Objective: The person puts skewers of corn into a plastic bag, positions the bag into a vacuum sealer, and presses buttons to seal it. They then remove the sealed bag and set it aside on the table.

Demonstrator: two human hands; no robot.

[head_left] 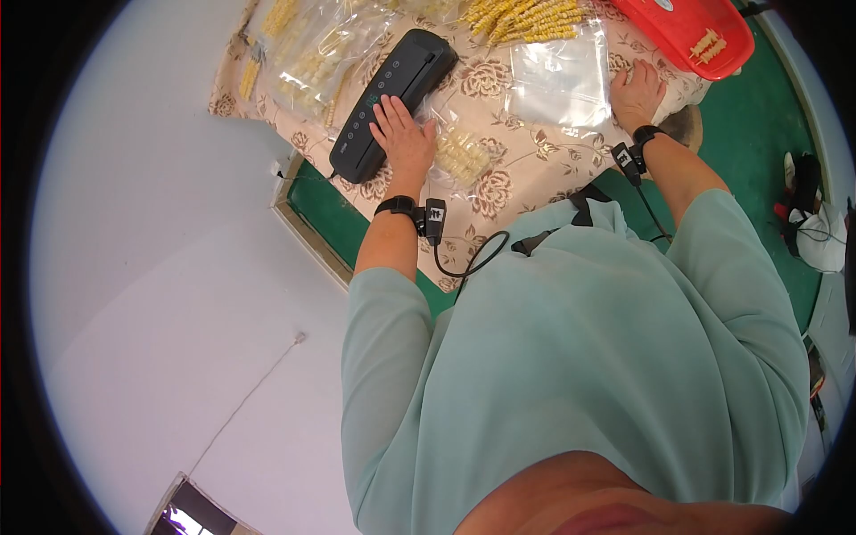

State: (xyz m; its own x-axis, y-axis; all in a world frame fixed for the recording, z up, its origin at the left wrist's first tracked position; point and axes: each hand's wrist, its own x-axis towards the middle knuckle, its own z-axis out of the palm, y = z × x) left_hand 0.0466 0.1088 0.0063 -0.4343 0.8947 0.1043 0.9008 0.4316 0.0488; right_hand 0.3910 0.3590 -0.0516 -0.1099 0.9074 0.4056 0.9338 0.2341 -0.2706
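Observation:
My left hand (406, 138) lies open on a long black vacuum sealer (392, 102), fingertips near the lit display and round buttons on its lid. A clear plastic bag (464, 159) of pale yellow knobbly pieces sits against the near side of the sealer, just right of my left wrist. My right hand (637, 93) rests on the cloth by the table edge with its fingers apart, holding nothing. Just left of it is a stack of flat clear bags (562, 80). What the bag's end does under the sealer lid is hidden.
A flowered tablecloth (535, 169) covers the table. Yellow knobbly strips (526, 20) lie at the back, and filled clear bags (308, 76) lie left of the sealer. A red tray (722, 49) with a few strips stands at the right corner. A cable (308, 178) runs off the sealer.

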